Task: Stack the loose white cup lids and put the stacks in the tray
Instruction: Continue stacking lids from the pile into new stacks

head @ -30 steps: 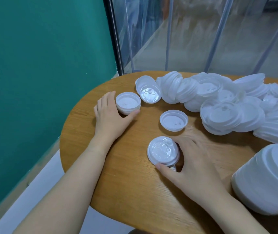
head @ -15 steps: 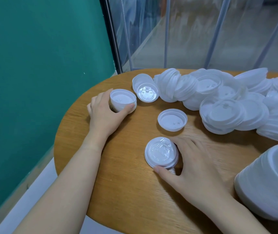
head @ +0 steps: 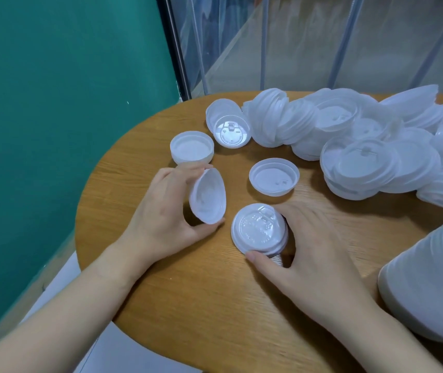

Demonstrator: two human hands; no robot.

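My left hand (head: 161, 211) holds a white cup lid (head: 207, 199) tilted on edge, its hollow side toward the right, just above the wooden table (head: 188, 305). My right hand (head: 309, 254) grips a short stack of lids (head: 259, 230), dome side up, resting on the table. An upturned lid stack (head: 191, 146) stands behind my left hand. A single upturned lid (head: 274, 176) lies between the hands and the heap of loose lids (head: 363, 146). A large white rounded object (head: 435, 286), perhaps the tray, fills the lower right.
A green wall (head: 53, 103) runs close on the left. Clear plastic curtain strips (head: 295, 44) hang behind the table. The table's rounded edge curves near my left forearm, with pale floor below.
My left hand lifted one lid off the far-left stack and brought it toward the right hand's stack, turning it on edge. The right hand stayed on its stack.
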